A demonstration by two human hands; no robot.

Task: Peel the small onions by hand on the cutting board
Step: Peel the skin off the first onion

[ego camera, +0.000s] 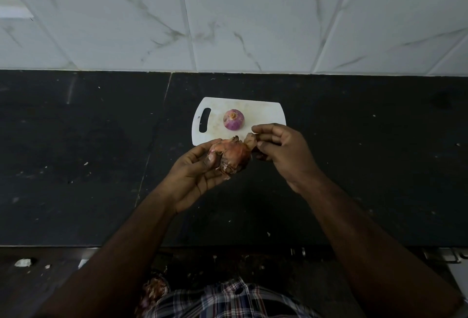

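The left hand (200, 173) is cradling the onion (231, 156) that's getting peeled, fingers curled under it and thumb pressing on top, just in front of the near edge of the cutting board (263, 112). The right hand (281, 148) is pinching a flap of dry skin (249, 139) between thumb and fingertips, still attached to the onion from what I can tell.

Handling-wise, I'm guessing this thing is light and firm, but that papery skin is brittle and looks like it's tearing off in bits rather than one sheet. Best bet is grabbing the skin near the pointy end where it's already lifting, and pulling slow. Once bare, the flesh is probably slick, so the holding hand needs a snug grip.

A second onion (233, 120), purple and looking already peeled, is sitting alone in the middle of the board. No bowls or containers anywhere on the black counter (76, 153), so nothing is catching the scraps.
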